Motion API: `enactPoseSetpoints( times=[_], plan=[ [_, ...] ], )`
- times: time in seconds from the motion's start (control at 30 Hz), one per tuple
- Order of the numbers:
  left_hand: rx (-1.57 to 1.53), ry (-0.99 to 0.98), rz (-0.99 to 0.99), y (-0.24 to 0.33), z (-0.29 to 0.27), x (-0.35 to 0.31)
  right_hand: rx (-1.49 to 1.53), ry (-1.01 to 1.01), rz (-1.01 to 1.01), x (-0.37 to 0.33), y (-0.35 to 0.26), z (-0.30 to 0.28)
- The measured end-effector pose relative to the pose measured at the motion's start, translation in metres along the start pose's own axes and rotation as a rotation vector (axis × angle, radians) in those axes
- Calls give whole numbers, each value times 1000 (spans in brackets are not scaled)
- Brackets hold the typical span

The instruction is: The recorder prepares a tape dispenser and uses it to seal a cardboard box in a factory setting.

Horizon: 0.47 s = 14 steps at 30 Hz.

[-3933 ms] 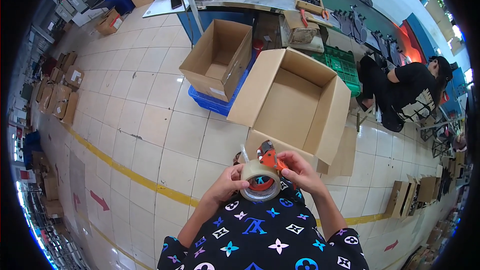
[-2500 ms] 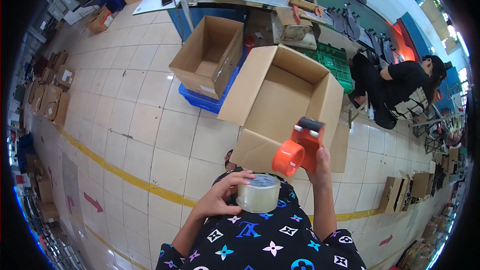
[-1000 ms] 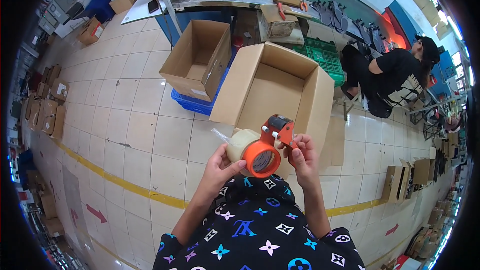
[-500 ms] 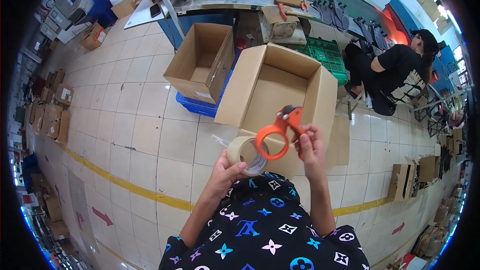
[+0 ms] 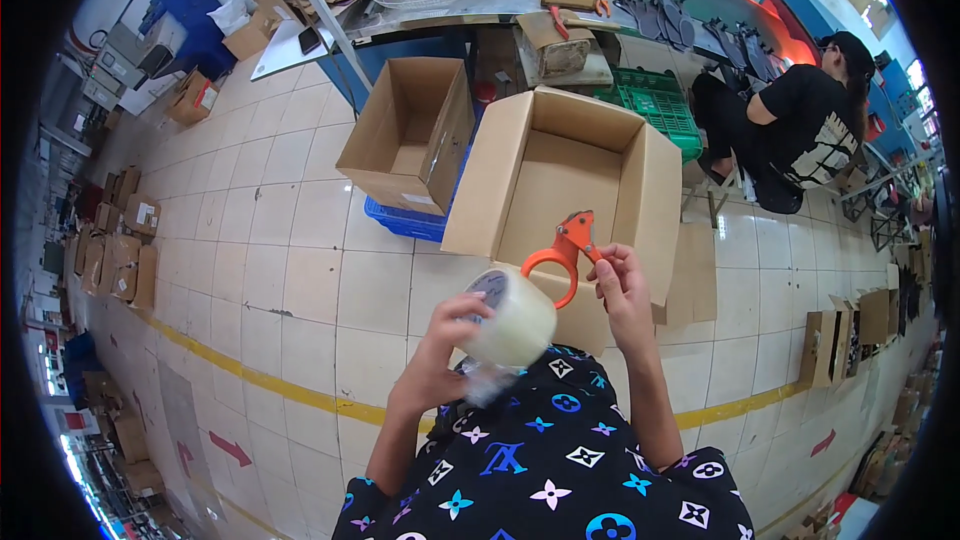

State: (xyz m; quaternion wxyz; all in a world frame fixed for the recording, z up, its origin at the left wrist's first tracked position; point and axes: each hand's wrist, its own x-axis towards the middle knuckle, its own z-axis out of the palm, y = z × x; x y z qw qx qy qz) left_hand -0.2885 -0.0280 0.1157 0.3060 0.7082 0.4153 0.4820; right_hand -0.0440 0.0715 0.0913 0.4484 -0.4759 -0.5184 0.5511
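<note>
In the middle of the frame, a bit below center, the left hand (image 5: 440, 360) holds a big roll of clear tape (image 5: 510, 318). The fingers curl around the side of the roll, so the hand is closed on it. The roll looks a little blurry. A bit of loose clear tape hangs under it.

Just to the right, the right hand (image 5: 622, 285) holds an orange tape holder (image 5: 560, 255). The fingers pinch its top end tight. The round orange ring of the holder sits right beside the roll. I cannot tell if the ring touches the roll.

Behind both hands, in the center of the frame, stands a big open cardboard box (image 5: 575, 190) on the tiled floor (image 5: 300, 270). Its flaps stand up. To the left of it is a smaller open cardboard box (image 5: 410, 135), and it sits on a blue crate (image 5: 405, 222).

In the upper right of the frame, another person in black clothes (image 5: 790, 125) sits low by a green crate (image 5: 655, 100). A long work table (image 5: 450, 15) runs along the top. A yellow line (image 5: 260, 380) crosses the floor in the lower left.
</note>
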Motion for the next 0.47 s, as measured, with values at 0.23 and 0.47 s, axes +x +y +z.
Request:
enactPoseSetpoints(
  times=[0.23,0.47],
  plan=[
    [617,-519,283,17,-17,25,63,-187,79,-12,-9,12],
    [694,-722,380,16,-25,31,113,-268,174,-16,-12,15]
  ],
)
